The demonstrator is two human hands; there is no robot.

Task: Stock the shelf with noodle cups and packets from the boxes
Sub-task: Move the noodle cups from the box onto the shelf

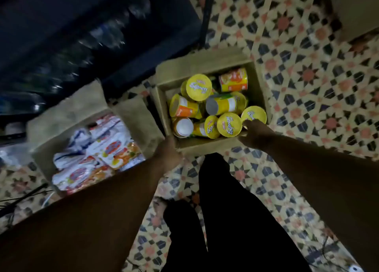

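An open cardboard box (207, 61) on the floor holds several yellow noodle cups (200, 87), lying jumbled. My left hand (169, 150) grips the box's near left corner. My right hand (255, 133) holds the near right rim, thumb touching a yellow cup lid (256, 113). A second open box (67, 111) at the left holds several white and orange noodle packets (114, 148). The dark shelf (82, 35) stands at the upper left, blurred.
The floor has patterned tiles (307, 77). My dark trouser legs (225, 210) and a bare foot (160, 208) are below the boxes. Cables (20, 198) lie at the lower left. A pale surface (356, 7) fills the top right corner.
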